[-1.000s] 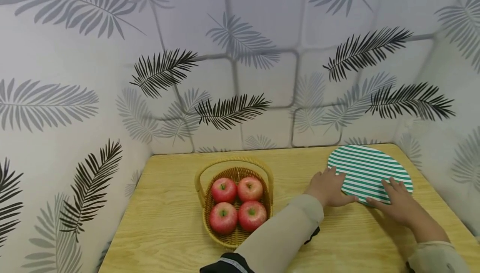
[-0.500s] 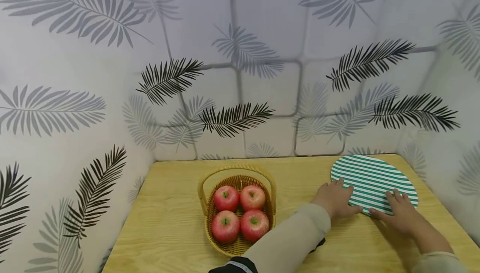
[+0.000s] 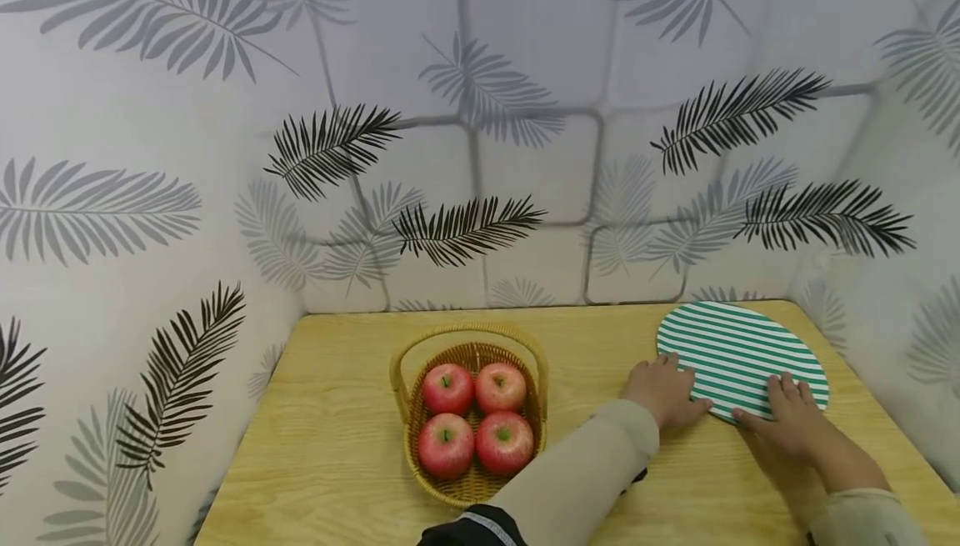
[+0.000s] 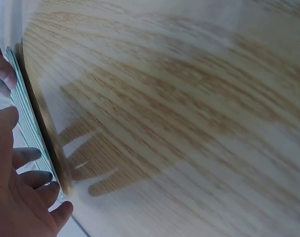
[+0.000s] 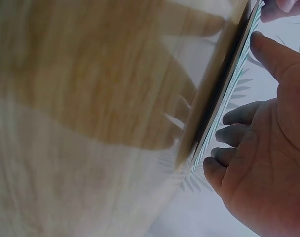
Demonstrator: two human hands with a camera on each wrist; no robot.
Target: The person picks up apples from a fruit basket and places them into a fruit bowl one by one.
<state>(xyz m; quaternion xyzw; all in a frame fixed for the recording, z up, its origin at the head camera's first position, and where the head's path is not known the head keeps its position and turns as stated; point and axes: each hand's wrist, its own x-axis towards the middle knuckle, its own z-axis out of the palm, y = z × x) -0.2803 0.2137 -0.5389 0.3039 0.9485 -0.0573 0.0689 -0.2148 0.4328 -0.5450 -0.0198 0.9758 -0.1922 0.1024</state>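
Observation:
An oval mat [image 3: 742,350] with green and white stripes lies flat at the back right of the wooden table [image 3: 337,413]. My left hand [image 3: 666,388] rests at the mat's left near edge, with its fingertips on the stripes and the thumb along the rim. My right hand [image 3: 787,417] lies on the mat's near edge with the fingers spread flat on top. In the left wrist view the left hand [image 4: 21,197] lies over the mat's thin edge [image 4: 34,133]. In the right wrist view the right hand [image 5: 268,148] does the same beside the mat [image 5: 234,94].
A wicker basket [image 3: 408,425] with a hoop handle holds several red apples [image 3: 447,388] at mid-table, left of my left sleeve [image 3: 570,479]. Leaf-patterned walls [image 3: 150,279] close in the table at the back, left and right. Bare wood lies left of the basket.
The head view has shifted slightly up and down. Both hands stay on the mat's near edge, and the mat has not visibly moved on the table.

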